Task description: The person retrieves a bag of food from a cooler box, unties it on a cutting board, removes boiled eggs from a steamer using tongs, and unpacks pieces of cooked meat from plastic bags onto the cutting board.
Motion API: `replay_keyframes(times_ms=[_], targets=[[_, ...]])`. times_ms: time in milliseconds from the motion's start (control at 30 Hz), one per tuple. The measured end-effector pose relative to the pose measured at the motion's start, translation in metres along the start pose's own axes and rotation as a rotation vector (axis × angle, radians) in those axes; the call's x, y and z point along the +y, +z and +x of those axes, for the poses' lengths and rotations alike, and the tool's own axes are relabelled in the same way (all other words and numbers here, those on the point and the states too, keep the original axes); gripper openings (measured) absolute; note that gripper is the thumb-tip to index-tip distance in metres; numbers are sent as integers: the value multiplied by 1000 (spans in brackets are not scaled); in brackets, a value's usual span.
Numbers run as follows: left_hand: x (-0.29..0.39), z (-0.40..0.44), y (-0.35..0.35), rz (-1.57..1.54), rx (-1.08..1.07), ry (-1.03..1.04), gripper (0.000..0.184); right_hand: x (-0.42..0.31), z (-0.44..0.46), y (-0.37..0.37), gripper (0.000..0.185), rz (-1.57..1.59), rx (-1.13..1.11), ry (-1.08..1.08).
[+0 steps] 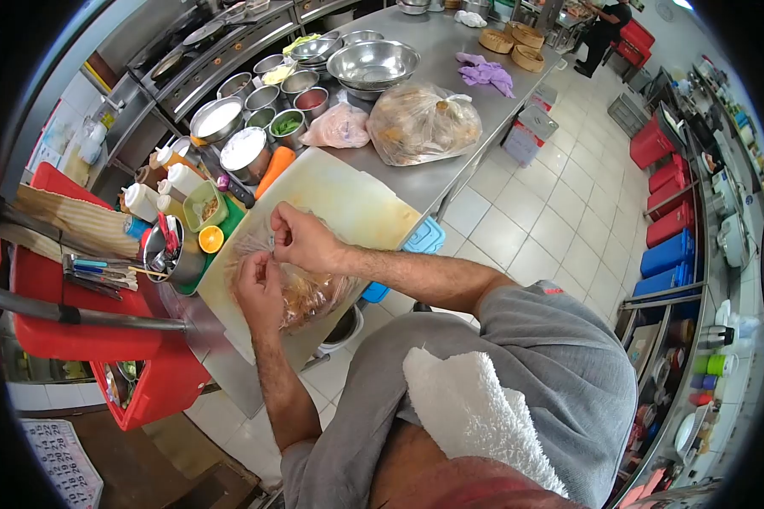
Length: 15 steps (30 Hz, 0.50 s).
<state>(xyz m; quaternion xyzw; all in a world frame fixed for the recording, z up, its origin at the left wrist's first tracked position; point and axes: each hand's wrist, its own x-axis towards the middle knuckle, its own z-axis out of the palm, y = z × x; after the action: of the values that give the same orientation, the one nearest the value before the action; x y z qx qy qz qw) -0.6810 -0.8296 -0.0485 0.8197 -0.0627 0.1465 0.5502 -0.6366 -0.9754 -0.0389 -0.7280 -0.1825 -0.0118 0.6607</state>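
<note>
A clear plastic bag [304, 297] with brown-orange food inside lies on the pale cutting board [344, 182]. My left hand [259, 288] is at the bag's gathered top, thumb and fingers pinched together on the plastic. Just above and to its right, my right hand [306, 242] pinches the same gathered part, its fingers curled. The two hands are close together, and the exact bit of plastic between the fingertips is small and partly hidden by them.
Behind the board stand a large filled bag [424, 123], a pink-tinted bag [335, 125], a steel bowl [373, 64] and several small pots. Left are sauce bottles [140, 201], a utensil pot [174, 254] and a halved orange [210, 239]. Another person [603, 34] stands far off.
</note>
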Motion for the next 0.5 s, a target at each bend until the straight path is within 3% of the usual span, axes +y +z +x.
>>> replay_keyframes(times_ms=[67,167,233,333,500], targets=[[-5,2,-4,115,0,90,9,4,0,2,33,10,59,-1],[-18,-2,-5,-100,-23,-2,10,41,11,7,32,46,172,38],[-5,-9,-5,-785,-100,-150,12,38,11,7,32,94,137,61],[-8,-11,-13,-542,-141,-133,13,21,10,1,33,218,21,91],[0,-7,-28,-784,-121,-44,19,11,9,-8,43,420,-172,134]])
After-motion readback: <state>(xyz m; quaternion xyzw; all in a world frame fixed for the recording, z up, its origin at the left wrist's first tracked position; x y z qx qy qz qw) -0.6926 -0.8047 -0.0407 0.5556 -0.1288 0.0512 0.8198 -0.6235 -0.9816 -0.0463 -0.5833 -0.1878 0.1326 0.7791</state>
